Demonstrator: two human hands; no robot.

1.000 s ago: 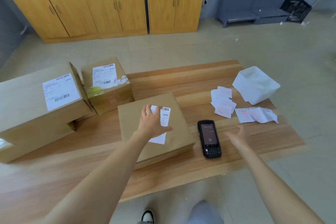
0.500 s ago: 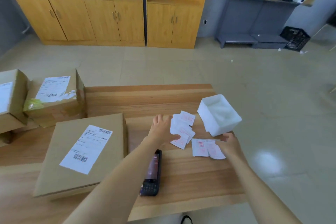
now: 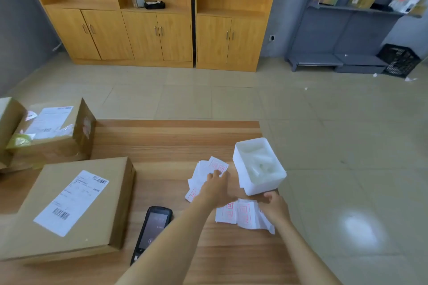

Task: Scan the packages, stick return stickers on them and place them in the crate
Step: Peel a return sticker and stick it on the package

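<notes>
A flat cardboard package (image 3: 69, 210) with a white barcode label lies on the wooden table (image 3: 162, 141) at the left. The black handheld scanner (image 3: 152, 227) lies beside it, partly under my left forearm. My left hand (image 3: 216, 188) rests with straight fingers on a pile of white return stickers (image 3: 203, 169) printed in red. My right hand (image 3: 275, 209) touches the edge of a second sticker pile (image 3: 240, 215) near the table's right edge; its fingers are loosely curled and I cannot tell whether they pinch a sticker.
A white plastic tub (image 3: 259, 166) stands at the table's right corner behind the stickers. Two more cardboard packages (image 3: 53, 132) sit at the far left. A black crate (image 3: 399, 60) is on the floor by grey shelving. Wooden cabinets line the back wall.
My left hand left the package's label and moved right onto the sticker pile. My right hand moved right to the nearer stickers. The view swung right and up.
</notes>
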